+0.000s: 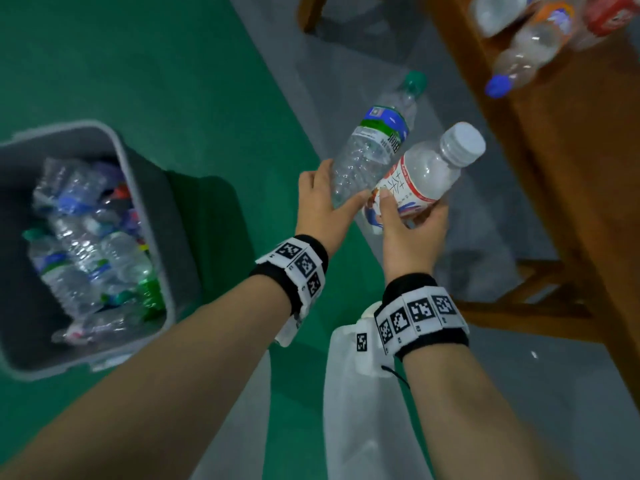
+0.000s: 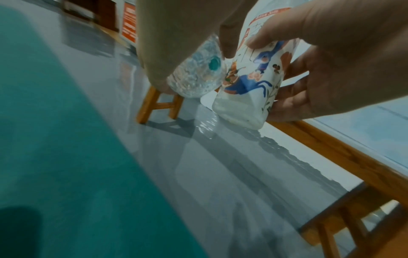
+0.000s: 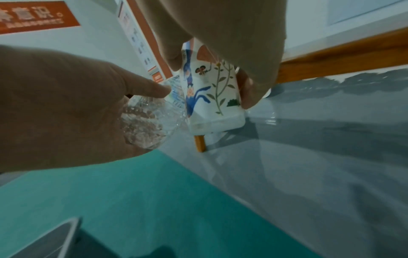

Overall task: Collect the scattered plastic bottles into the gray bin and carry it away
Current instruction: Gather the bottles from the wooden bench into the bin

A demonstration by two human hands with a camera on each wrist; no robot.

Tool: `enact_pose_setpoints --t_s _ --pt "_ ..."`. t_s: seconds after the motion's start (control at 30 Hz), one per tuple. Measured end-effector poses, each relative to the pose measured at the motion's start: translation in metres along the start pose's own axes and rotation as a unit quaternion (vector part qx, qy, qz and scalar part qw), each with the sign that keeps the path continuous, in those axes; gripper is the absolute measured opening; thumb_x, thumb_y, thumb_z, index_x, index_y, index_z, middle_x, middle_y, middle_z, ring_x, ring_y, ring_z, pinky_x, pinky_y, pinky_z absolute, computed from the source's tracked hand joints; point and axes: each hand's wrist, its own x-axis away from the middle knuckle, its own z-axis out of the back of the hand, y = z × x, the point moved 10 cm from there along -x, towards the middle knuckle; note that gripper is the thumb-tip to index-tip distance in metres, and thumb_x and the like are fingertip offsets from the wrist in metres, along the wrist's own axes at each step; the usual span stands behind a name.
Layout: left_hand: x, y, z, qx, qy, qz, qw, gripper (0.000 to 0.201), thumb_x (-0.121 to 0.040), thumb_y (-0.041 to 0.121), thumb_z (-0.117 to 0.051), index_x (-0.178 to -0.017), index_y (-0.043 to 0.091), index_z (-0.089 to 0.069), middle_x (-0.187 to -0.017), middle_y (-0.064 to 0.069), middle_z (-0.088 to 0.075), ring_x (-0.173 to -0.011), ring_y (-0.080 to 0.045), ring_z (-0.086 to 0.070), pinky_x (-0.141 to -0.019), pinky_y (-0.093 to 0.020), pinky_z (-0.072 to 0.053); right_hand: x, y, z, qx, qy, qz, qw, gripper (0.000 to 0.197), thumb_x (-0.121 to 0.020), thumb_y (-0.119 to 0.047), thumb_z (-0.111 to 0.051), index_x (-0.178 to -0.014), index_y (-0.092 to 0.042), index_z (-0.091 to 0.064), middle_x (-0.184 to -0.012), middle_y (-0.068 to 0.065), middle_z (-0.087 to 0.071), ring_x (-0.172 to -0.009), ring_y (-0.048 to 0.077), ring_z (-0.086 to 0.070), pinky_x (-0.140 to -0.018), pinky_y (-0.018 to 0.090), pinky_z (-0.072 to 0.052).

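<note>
My left hand (image 1: 323,199) grips the base of a clear bottle (image 1: 372,147) that has a blue-green label and a green cap. My right hand (image 1: 410,220) grips a white bottle (image 1: 426,174) with a white cap and a flowered label. Both bottles are held side by side in the air, touching, caps pointing away from me. The left wrist view shows the clear bottle's base (image 2: 196,76) beside the white bottle (image 2: 249,87). From the right wrist, the white bottle (image 3: 212,97) stands between thumb and fingers. The gray bin (image 1: 145,188) sits on the floor to the left, holding several bottles.
A wooden table (image 1: 568,161) stands at the right with more bottles (image 1: 530,46) on top. Its legs and crossbars (image 1: 540,299) reach the gray floor. The bin stands on green floor (image 1: 180,74). A white pouch (image 1: 360,403) hangs below my right forearm.
</note>
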Motion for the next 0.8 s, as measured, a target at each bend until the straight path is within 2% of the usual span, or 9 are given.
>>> enact_pose_setpoints --t_s 0.1,0.2,0.33,0.43,0.5,0.57,0.7,0.8 --pt "0.004 -0.047 0.076 0.021 0.055 0.037 0.998 0.075 -0.084 0.033 -0.068 -0.145 0.012 -0.030 -0.126 -0.005 -0.036 -0.115 -0.013 -0.043 -0.108 -0.031 -0.037 0.036 0.013 -0.070 0.022 -0.053 -0.011 0.998 0.051 -0.068 -0.034 -0.079 -0.112 -0.026 -0.055 -0.110 -0.004 -0.067 -0.095 0.007 -0.068 -0.089 0.035 -0.056" --pt "0.019 -0.098 0.149 0.057 0.114 0.082 0.988 0.074 -0.085 0.033 -0.068 -0.145 0.012 -0.030 -0.130 -0.007 -0.035 -0.120 -0.017 -0.044 -0.109 -0.034 -0.037 0.079 0.028 -0.141 0.075 -0.118 -0.016 0.990 0.048 -0.069 -0.039 -0.078 -0.109 -0.031 -0.053 -0.110 -0.007 -0.067 -0.094 0.006 -0.067 -0.089 0.035 -0.056" --pt "0.043 -0.164 0.236 0.085 0.188 0.133 0.969 0.074 -0.085 0.035 -0.067 -0.145 0.013 -0.030 -0.137 -0.008 -0.033 -0.127 -0.019 -0.041 -0.110 -0.037 -0.037 0.138 0.050 -0.227 0.131 -0.185 -0.009 0.974 0.055 -0.064 -0.045 -0.076 -0.112 -0.027 -0.056 -0.110 -0.005 -0.067 -0.095 0.009 -0.067 -0.089 0.036 -0.056" --pt "0.059 -0.205 0.288 0.109 0.243 0.158 0.951 0.074 -0.084 0.037 -0.067 -0.145 0.015 -0.030 -0.139 -0.006 -0.032 -0.126 -0.017 -0.041 -0.110 -0.038 -0.037 0.176 0.067 -0.281 0.171 -0.237 -0.010 0.956 0.050 -0.070 -0.040 -0.079 -0.112 -0.025 -0.056 -0.109 -0.004 -0.067 -0.094 0.010 -0.067 -0.089 0.035 -0.056" --pt "0.066 -0.230 0.320 0.100 0.272 0.174 0.941 0.073 -0.085 0.037 -0.066 -0.145 0.015 -0.030 -0.138 -0.006 -0.034 -0.118 -0.011 -0.041 -0.108 -0.031 -0.037 0.200 0.077 -0.315 0.195 -0.268 -0.008 0.944 0.047 -0.073 -0.038 -0.078 -0.111 -0.024 -0.055 -0.109 -0.003 -0.067 -0.095 0.012 -0.067 -0.089 0.036 -0.056" --pt "0.070 -0.252 0.347 0.096 0.289 0.187 0.934 0.073 -0.086 0.036 -0.065 -0.146 0.014 -0.029 -0.136 -0.006 -0.036 -0.116 -0.009 -0.041 -0.105 -0.026 -0.036 0.219 0.084 -0.347 0.221 -0.290 -0.003 0.931 0.049 -0.074 -0.039 -0.077 -0.114 -0.022 -0.054 -0.109 -0.002 -0.067 -0.096 0.014 -0.067 -0.089 0.038 -0.056" --pt "0.065 -0.289 0.382 0.104 0.305 0.212 0.923 0.074 -0.085 0.036 -0.064 -0.146 0.015 -0.029 -0.138 -0.007 -0.034 -0.127 -0.019 -0.039 -0.110 -0.036 -0.036 0.242 0.092 -0.400 0.270 -0.318 0.016 0.909 0.051 -0.076 -0.036 -0.075 -0.119 -0.019 -0.052 -0.109 -0.002 -0.067 -0.094 0.015 -0.067 -0.088 0.037 -0.056" --pt "0.055 -0.316 0.401 0.117 0.309 0.237 0.914 0.073 -0.086 0.035 -0.062 -0.147 0.015 -0.027 -0.141 -0.008 -0.031 -0.127 -0.020 -0.039 -0.109 -0.039 -0.037 0.250 0.101 -0.433 0.302 -0.329 0.011 0.895 0.053 -0.080 -0.032 -0.073 -0.125 -0.018 -0.049 -0.111 -0.001 -0.066 -0.092 0.016 -0.067 -0.084 0.031 -0.056"
